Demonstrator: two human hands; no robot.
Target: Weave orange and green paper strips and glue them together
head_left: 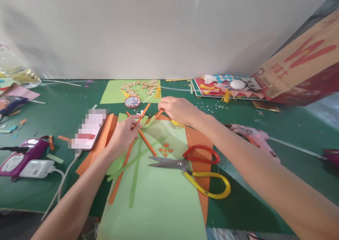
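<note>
Orange and green paper strips (147, 142) cross one another above a light green sheet (159, 204). My left hand (125, 132) is closed on the strips near their crossing. With its fingertips pinched, my right hand (176, 109) holds the end of an orange strip (159, 114) to the right. Below my hands lies a small woven orange and green paper piece (166, 150). Scissors (182, 165) with one red and one yellow handle rest on the sheet, blades partly apart. More loose green strips (136, 173) lie at the left of the sheet.
A phone (91, 130) on a cable and a purple power strip (25, 157) sit left. Behind are a small round dish (132, 101) and woven pieces on green paper (111, 91). A pink glue gun (251, 137) lies right, under a paper bag (299, 60) farther back.
</note>
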